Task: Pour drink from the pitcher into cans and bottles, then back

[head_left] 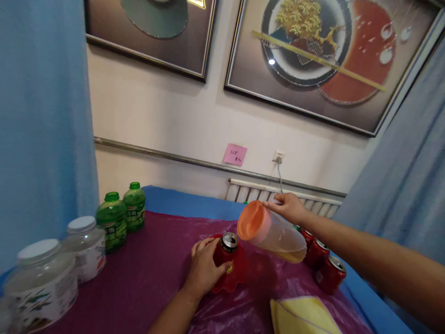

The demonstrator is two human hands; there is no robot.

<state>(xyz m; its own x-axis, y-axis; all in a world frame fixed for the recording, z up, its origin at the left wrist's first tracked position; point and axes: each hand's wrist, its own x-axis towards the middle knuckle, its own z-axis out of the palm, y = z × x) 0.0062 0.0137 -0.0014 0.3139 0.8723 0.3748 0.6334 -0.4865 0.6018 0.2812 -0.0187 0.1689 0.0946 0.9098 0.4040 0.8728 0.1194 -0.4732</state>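
Observation:
My left hand (203,271) is wrapped around a red drink can (226,250), which stands upright with its opening showing on top. Beneath the can lies a red dish or mat (239,271) with a wavy edge. My right hand (290,207) grips a clear plastic pitcher (283,239) from above, its handle mostly hidden by the fingers. The pitcher is tipped to the left, its orange lid (251,221) close to the can's top but apart from it. A little yellowish liquid lies along its lower side. No stream is visible between pitcher and can.
Several red cans (332,273) stand at the right, partly behind the pitcher. A folded yellow cloth (304,315) lies at the front. Green bottles (111,221) and white-lidded clear jars (43,283) line the left side. Purple sheeting (156,269) covers the table; a radiator (239,189) is behind.

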